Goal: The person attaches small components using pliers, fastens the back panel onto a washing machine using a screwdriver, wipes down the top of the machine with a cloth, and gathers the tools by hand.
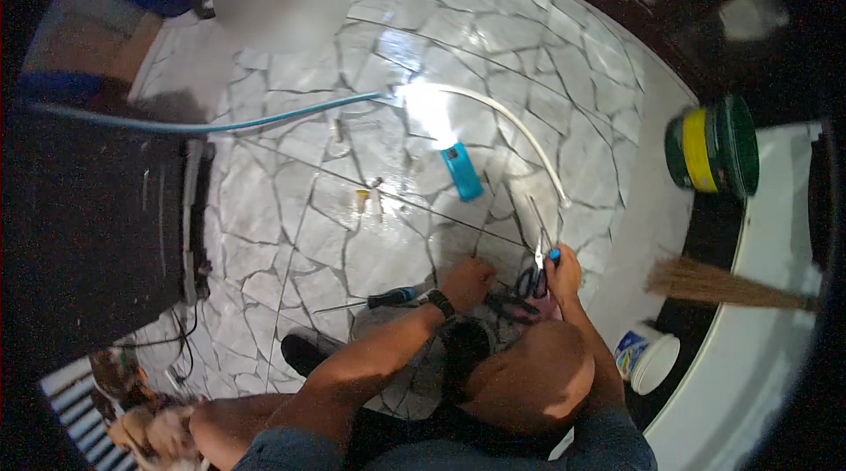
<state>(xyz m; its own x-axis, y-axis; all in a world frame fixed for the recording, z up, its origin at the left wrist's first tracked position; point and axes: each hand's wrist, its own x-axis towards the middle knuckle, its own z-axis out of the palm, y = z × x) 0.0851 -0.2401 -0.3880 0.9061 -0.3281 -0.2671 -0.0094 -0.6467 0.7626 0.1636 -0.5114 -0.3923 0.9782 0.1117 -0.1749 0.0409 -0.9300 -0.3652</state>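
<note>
My right hand (564, 274) is closed around a screwdriver (553, 256) with a blue handle end, its thin shaft angled up and away over the floor. Beside it are scissors (529, 281) with dark handles, partly covered by shadow and dark tools. My left hand (469, 282), with a watch at the wrist, is curled closed low over the floor; what it holds, if anything, is hidden. Ahead lies a lit turquoise flashlight (462, 173). Its glare falls on the join between a blue hose (264, 120) and a white hose (520, 123), whose free end is near the screwdriver.
Small white and yellow fittings (363, 198) lie mid-floor. Another dark-handled screwdriver (391, 297) is near my foot. A dark cabinet (106, 224) stands left. To the right are a green bucket (712, 147), a straw broom (705, 282) and a white tub (650, 360). A dog (154, 436) is lower left.
</note>
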